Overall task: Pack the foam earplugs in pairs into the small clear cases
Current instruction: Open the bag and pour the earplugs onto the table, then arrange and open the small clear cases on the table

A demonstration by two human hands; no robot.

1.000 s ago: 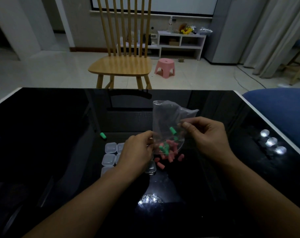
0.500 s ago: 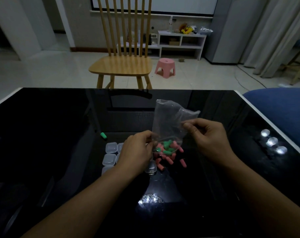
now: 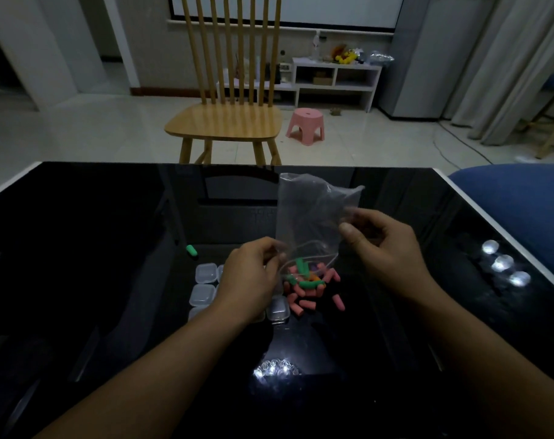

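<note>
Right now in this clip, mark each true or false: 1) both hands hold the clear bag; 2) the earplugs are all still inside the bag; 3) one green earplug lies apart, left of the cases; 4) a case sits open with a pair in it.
1) True: the left hand and right hand pinch the clear bag.
2) False: the earplugs lie heaped on the black table under the bag's mouth.
3) True: a green earplug lies alone, beyond and left of the cases.
4) False: the visible cases look closed and empty.
</note>
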